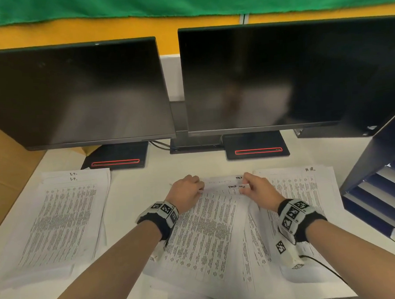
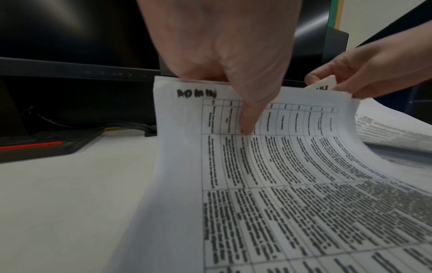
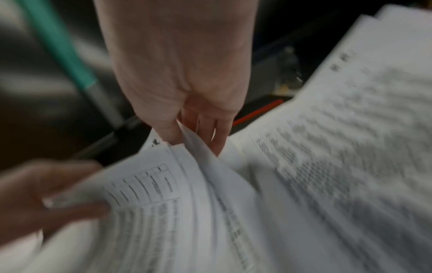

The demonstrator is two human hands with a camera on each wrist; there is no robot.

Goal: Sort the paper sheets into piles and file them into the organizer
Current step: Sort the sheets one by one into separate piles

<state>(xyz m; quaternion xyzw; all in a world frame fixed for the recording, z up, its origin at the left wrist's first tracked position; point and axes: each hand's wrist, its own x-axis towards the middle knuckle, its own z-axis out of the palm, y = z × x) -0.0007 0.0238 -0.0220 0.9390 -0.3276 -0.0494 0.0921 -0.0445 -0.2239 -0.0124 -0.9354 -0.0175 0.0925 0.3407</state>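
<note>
The middle pile of printed sheets lies in front of me on the white desk. My left hand pinches the top edge of a sheet marked "ADMIN", thumb on its face, and bends that edge up. My right hand pinches the top right corner of the same lifted sheets; the right wrist view is blurred. A pile headed "I.T." lies at the left. Another pile headed "H.R." lies at the right. The dark blue organizer with slanted shelves stands at the far right.
Two dark monitors stand across the back of the desk, their bases just beyond the piles. A cardboard box lines the left edge. A cable runs from my right wrist.
</note>
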